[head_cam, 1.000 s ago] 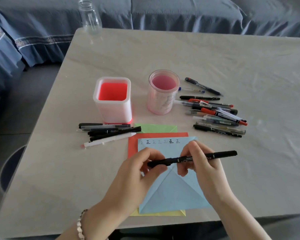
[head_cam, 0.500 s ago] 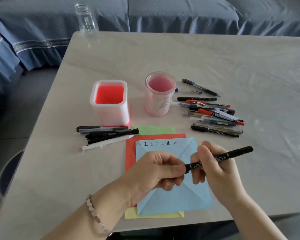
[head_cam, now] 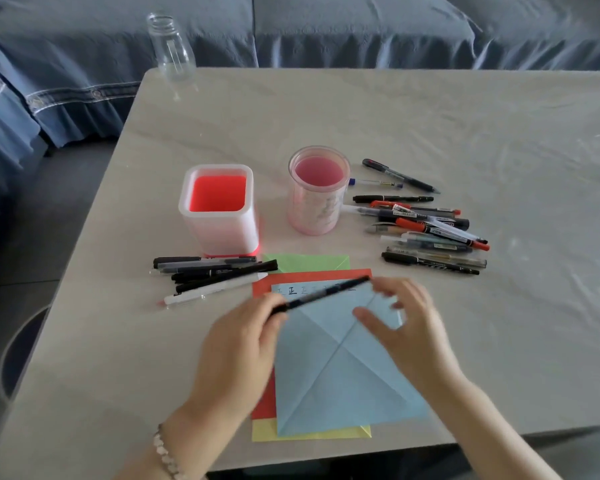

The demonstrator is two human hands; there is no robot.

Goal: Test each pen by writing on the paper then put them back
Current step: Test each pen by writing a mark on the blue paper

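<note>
Black pen [head_cam: 323, 295] hangs slantwise above the blue paper [head_cam: 336, 386], pinched at its near-left end by the left hand [head_cam: 243, 344]. Right hand [head_cam: 407, 327] hovers beside its far tip, fingers loose, gripping nothing visible. Judged light, stiff, smooth-barrelled; best held mid-barrel.

Head view, steeply down, close.

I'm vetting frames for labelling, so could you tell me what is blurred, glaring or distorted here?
Head view: motion smears the right hand and the black pen held by the left hand. Head view: the pile of pens is sharp. Head view: soft sheen on the table at right; its edges show little bending.
</note>
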